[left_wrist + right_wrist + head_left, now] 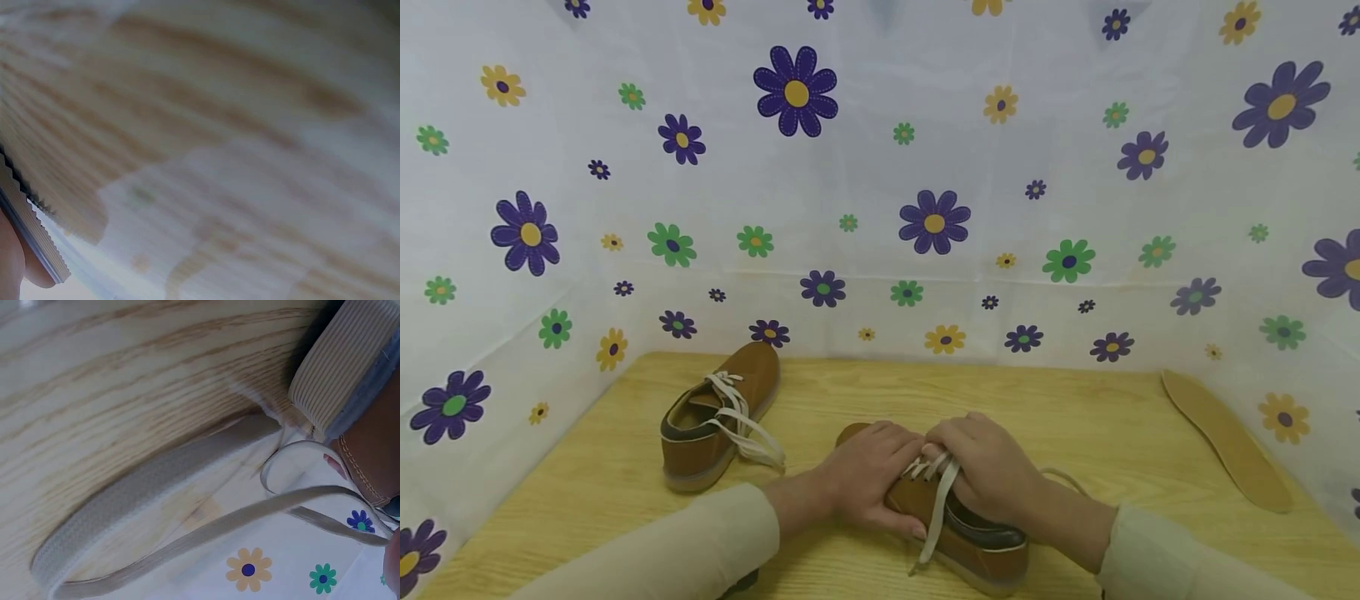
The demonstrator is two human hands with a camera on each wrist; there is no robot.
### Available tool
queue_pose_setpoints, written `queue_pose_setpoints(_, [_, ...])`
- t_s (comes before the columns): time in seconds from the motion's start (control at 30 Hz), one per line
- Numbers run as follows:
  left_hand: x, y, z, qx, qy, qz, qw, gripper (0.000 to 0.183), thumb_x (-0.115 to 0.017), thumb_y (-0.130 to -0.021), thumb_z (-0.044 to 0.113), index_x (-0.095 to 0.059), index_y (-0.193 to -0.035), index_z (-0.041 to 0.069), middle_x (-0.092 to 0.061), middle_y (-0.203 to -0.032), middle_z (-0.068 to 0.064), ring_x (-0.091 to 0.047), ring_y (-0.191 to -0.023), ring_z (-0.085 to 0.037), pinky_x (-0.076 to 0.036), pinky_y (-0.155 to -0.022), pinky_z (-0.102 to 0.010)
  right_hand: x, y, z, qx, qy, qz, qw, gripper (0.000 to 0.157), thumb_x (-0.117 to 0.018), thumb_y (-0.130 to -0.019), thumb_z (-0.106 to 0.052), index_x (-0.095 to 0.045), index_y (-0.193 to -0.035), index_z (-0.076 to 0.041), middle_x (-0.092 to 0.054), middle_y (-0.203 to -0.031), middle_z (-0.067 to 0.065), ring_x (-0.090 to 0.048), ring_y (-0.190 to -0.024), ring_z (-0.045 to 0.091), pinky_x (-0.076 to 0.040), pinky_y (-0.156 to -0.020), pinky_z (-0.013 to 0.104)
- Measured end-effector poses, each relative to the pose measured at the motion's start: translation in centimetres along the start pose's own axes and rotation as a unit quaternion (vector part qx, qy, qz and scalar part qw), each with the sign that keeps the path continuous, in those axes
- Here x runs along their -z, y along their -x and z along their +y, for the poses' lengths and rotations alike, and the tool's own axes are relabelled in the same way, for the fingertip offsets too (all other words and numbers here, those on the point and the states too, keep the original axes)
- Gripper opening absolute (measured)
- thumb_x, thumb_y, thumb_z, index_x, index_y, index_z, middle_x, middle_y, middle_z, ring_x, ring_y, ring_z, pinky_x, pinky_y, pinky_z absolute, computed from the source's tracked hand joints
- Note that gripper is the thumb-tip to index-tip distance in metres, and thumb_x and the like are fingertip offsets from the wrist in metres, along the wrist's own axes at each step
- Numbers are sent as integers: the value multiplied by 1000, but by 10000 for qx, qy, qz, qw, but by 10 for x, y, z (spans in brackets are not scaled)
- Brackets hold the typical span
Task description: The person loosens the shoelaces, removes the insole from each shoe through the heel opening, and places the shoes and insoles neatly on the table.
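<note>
A brown leather shoe point(977, 550) lies on the table, its toe pointing away to the left. My left hand point(876, 471) grips its front part, fingers over the toe and thumb along the near side. In the left wrist view, a finger point(9, 256) lies against the ridged sole point(37, 231). At the top of the lacing, my right hand point(992, 462) has its fingers curled and pinches the pale shoelace point(942, 508); the exact grip is partly hidden. One lace end hangs down the near side. A loose lace point(156, 481) loops over the table in the right wrist view.
A matching brown shoe point(715, 417) stands at the back left, laces loose over its side. A tan insole point(1228, 442) lies at the right edge of the wooden table point(1060, 400). A white flowered cloth point(865, 175) hangs behind and at both sides.
</note>
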State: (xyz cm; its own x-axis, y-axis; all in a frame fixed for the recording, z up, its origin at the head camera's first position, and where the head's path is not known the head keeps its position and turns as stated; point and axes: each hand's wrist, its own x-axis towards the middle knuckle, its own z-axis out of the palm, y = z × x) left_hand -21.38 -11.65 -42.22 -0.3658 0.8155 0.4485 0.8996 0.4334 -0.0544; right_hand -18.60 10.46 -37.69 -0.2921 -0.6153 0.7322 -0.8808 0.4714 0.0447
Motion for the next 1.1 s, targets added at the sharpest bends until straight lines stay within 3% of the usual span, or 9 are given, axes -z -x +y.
queue_pose_setpoints(0.23, [-2,0,-1,-48,27,56,10000,91,-28,-85,86,-51,-136,14,-63,-123,2,-59,-114,-12,-47,-101,-35,0,1,3,157,-483,2,9987,44,-43,-106,-40,-60,-71,-20,-55,-67,-12,-48,-62,2,-37,-61,18])
queue_pose_setpoints(0.4, [-3,0,-2,-121,-26,111,9999,88,-33,-86,85,-52,-135,14,-63,-123,2,-59,-114,-12,-48,-101,-35,1,1,3,167,-513,155,9984,44,-39,-108,-32,-53,-69,-18,-48,-63,-10,-44,-58,4,-36,-60,18])
queue_pose_setpoints(0.57, [-3,-1,-1,-88,-35,104,9999,90,-30,-85,86,-52,-133,14,-63,-122,2,-59,-113,-12,-47,-102,-34,2,0,3,366,-590,333,9970,46,-40,-107,-32,-47,-65,-17,-41,-59,-9,-39,-55,5,-36,-57,19])
queue_pose_setpoints(0.83, [-4,0,0,-103,-40,142,9998,87,-34,-85,85,-52,-133,14,-63,-121,2,-60,-112,-12,-49,-99,-35,2,1,5,321,-505,262,9979,45,-47,-103,-44,-57,-67,-20,-49,-59,-12,-44,-56,2,-39,-57,18])
queue_pose_setpoints(0.97, [-4,-1,0,-76,-3,115,9999,87,-34,-85,85,-52,-134,15,-63,-122,2,-59,-113,-12,-48,-100,-35,3,1,5,268,-357,200,9988,49,-44,-104,-48,-56,-65,-21,-47,-59,-13,-40,-57,2,-34,-57,17])
queue_pose_setpoints(1.1, [-4,-1,0,-52,22,97,9999,89,-30,-85,86,-53,-133,14,-63,-122,2,-59,-113,-12,-48,-101,-35,3,0,5,712,-535,323,9955,49,-43,-106,-38,-52,-61,-18,-40,-57,-9,-32,-58,7,-28,-60,19])
